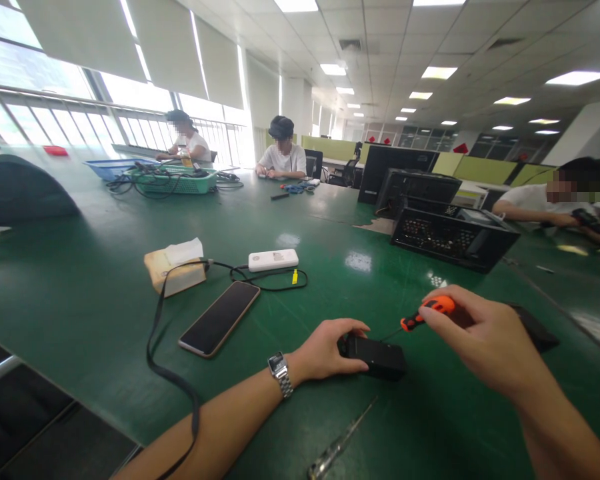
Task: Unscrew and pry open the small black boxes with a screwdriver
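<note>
My left hand (330, 350), with a watch (279, 373) on its wrist, grips one end of a small black box (377, 357) resting on the green table. In my right hand (480, 333) is a screwdriver (436, 307) with an orange and black handle, its fingers closed round the handle. The shaft slants down left to the far edge of the box; whether its tip sits in a screw I cannot make out. A second screwdriver (340, 443) with a clear handle lies nearer to me. Behind my right hand lies a flat dark piece (535, 328).
A phone (221, 319), tissue pack (177, 267) and white power bank (273, 260) with a black cable lie to the left. Black computer cases (450, 230) stand behind on the right. Farther back are a green basket (175, 181) of cables and several seated people.
</note>
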`<state>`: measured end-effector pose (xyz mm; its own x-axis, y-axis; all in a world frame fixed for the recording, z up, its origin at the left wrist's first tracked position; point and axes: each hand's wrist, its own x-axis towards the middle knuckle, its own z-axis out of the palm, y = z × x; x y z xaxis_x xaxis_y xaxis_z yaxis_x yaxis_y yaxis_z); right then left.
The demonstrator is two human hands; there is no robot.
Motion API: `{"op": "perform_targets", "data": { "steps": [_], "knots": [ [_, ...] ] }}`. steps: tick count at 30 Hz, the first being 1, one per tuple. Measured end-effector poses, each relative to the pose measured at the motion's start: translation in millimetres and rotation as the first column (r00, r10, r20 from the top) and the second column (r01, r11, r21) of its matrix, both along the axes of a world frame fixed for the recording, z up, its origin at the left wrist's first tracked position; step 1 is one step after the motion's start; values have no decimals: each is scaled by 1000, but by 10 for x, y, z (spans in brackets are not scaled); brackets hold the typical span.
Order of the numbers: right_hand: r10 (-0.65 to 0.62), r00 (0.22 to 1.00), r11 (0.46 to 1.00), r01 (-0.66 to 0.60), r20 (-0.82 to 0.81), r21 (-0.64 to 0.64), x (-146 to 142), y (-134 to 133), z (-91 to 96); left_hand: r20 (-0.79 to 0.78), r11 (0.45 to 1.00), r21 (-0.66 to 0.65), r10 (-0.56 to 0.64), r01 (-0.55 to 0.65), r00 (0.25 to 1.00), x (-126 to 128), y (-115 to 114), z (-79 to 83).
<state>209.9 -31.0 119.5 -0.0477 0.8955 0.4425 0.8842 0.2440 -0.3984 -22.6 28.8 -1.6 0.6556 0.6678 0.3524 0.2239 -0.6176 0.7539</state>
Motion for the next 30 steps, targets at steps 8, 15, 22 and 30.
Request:
{"op": "perform_targets", "data": {
  "steps": [8, 15, 22, 30],
  "knots": [
    [55, 998, 997, -56, -27, -49, -119, -62, 17, -11, 1000, 25, 6, -6, 1000, 2, 0, 8],
    [59, 998, 995, -58, 4, -78, -120, -30, 5, -1, 999, 39, 1, -1, 1000, 2, 0, -7],
    [-146, 971, 989, 148, 189, 1, -229, -92, 5, -2, 999, 40, 6, -6, 1000, 6, -7, -1],
    [243, 966, 941, -211, 92, -265, -47, -164, 168, -7, 1000, 26, 4, -3, 1000, 1, -3, -9]
  ]
}}
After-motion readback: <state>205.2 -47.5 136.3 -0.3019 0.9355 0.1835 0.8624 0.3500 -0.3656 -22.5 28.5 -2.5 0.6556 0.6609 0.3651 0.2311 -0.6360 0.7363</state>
